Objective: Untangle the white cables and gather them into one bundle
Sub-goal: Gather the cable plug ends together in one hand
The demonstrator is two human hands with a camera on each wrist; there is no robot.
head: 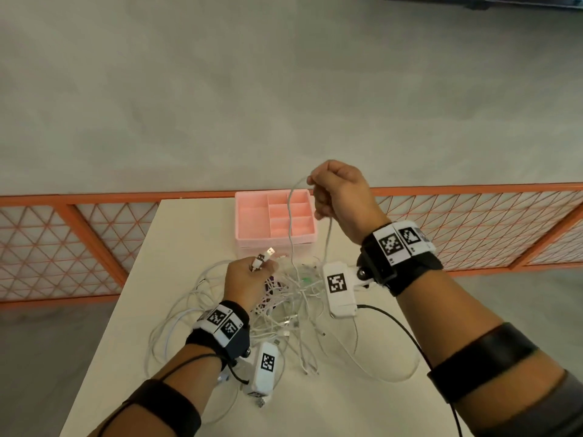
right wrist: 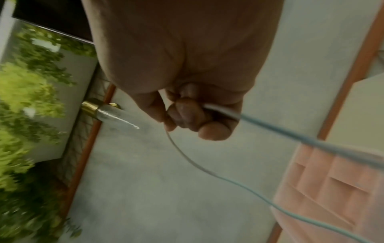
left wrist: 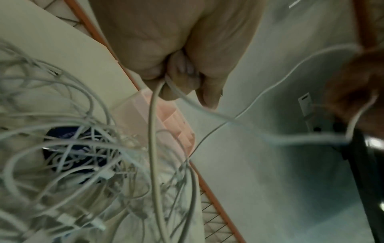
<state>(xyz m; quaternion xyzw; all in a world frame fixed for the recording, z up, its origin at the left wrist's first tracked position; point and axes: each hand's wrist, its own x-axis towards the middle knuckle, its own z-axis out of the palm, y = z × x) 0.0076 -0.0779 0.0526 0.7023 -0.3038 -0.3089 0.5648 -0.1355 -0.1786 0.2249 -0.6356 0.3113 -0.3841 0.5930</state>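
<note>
One white cable (head: 291, 216) is pinched high in the raised right hand (head: 340, 197), its plug ends (head: 263, 258) gripped in the left hand (head: 246, 280). The tangle (head: 284, 313) lies on the table (head: 347, 405): light, limp, snag-prone. The plugs are judged the firmest hold.

Each wrist wears a black strap: the left wrist strap (head: 220, 334) sits lower left of centre, the right wrist strap (head: 400, 257) right of centre. Both carry white tags printed with black square-code markers. A white camera box with its own marker hangs under each: left camera box (head: 264, 367), right camera box (head: 339, 287). Thin black cables (head: 407, 332) trail back. Dark armbands (head: 482, 361) wrap both bare forearms.
</note>
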